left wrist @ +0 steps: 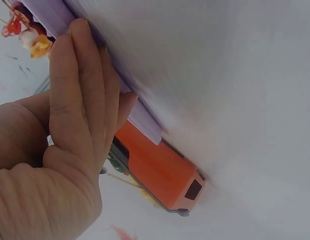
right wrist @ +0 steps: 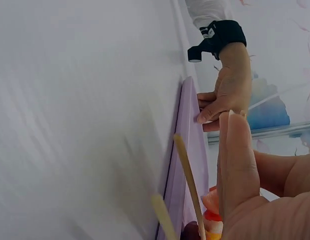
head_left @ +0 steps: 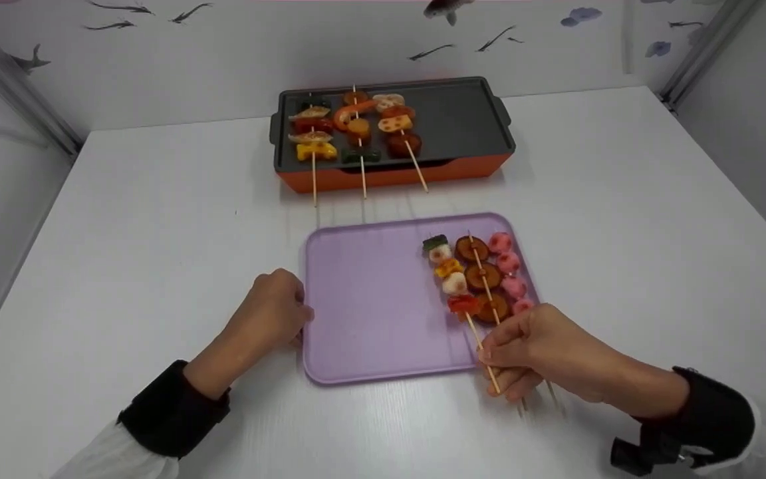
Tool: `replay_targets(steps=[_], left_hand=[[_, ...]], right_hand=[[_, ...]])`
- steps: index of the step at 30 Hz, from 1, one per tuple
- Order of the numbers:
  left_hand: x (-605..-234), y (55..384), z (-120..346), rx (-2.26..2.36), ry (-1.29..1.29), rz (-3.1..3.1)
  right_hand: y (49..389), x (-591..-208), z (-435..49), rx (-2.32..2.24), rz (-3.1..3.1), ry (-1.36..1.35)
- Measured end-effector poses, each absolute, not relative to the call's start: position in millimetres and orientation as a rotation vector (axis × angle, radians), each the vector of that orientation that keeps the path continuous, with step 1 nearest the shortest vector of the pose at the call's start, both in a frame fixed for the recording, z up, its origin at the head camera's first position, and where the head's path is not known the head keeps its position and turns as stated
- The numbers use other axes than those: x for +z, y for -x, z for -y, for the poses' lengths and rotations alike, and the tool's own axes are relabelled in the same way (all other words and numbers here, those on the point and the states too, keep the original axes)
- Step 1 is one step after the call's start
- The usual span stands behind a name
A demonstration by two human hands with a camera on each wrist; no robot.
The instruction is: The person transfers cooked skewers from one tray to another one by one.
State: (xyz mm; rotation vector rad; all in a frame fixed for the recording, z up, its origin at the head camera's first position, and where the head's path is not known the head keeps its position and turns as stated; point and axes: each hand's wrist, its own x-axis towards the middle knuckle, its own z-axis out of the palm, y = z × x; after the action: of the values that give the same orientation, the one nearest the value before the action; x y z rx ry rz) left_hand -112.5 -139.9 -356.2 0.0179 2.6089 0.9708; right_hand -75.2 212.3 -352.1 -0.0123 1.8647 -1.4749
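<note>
A purple tray lies on the white table, with food skewers along its right side. At its left edge, my left hand pinches the rim, thumb on top; the left wrist view shows the fingers along the underside. My right hand pinches the stick of a mixed skewer at the tray's front right corner. That skewer carries green, white, yellow and red pieces. Beside it are a skewer of brown round slices and a skewer of pink balls, their sticks partly hidden by the right hand.
Behind the tray stands an orange grill with a dark plate. Three skewers lie on its left and middle, sticks jutting over the front edge, including one with yellow and red pieces. A patterned white wall rises behind the grill.
</note>
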Motion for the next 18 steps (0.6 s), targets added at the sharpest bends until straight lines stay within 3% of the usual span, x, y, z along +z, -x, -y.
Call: replay_targets(steps=[18], left_hand=[[-357,112,140,0.966,-0.026,-2.615]], right_hand=[[71,-351,-198,-0.968,-2.205,0.345]])
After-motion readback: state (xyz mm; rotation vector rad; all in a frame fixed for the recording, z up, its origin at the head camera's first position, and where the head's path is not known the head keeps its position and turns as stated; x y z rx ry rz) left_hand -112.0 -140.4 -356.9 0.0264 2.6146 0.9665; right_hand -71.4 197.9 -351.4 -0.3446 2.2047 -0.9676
